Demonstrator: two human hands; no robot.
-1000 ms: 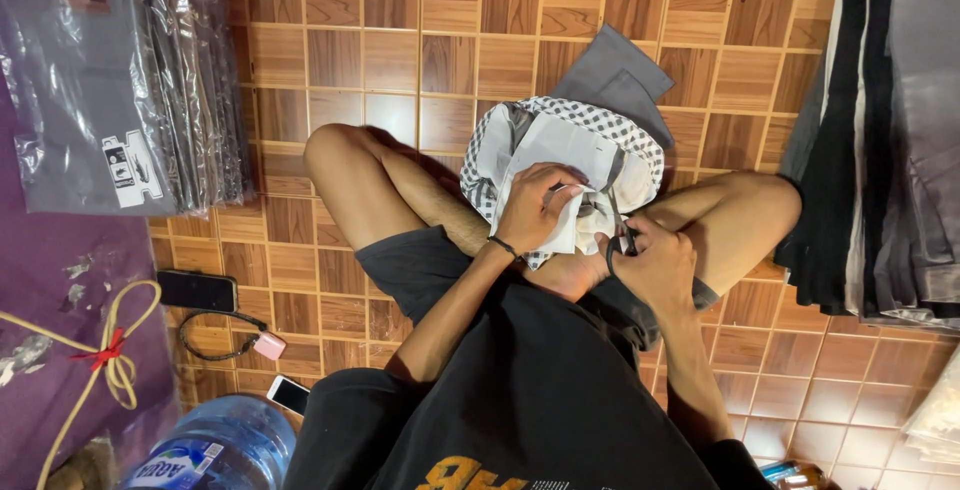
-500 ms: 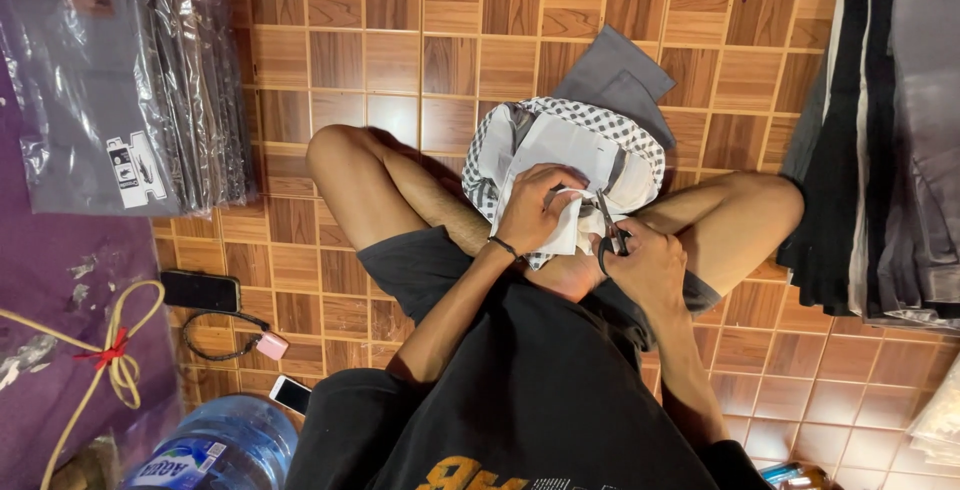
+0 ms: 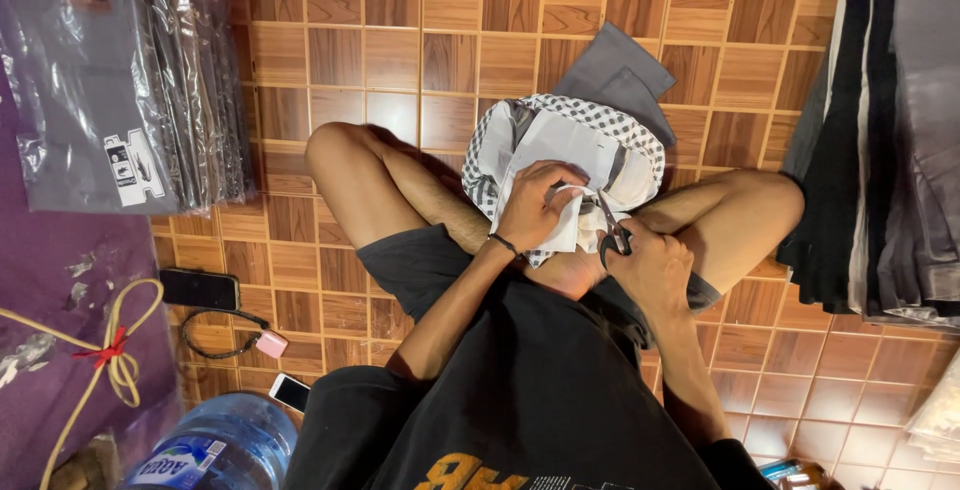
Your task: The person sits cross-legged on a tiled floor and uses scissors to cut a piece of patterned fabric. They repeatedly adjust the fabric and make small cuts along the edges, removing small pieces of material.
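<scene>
Little moved | left hand (image 3: 537, 212) pinches white checkered cloth (image 3: 560, 150) | right hand (image 3: 648, 262) grips metal scissors (image 3: 611, 230)

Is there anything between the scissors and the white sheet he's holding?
Nothing visible. The scissors in the right hand reach the white sheet directly, beside the left hand gripping its edge.

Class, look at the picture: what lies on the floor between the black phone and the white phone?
In the head view, a black cable with a small pink plug lies between the black phone and the white phone.
</scene>
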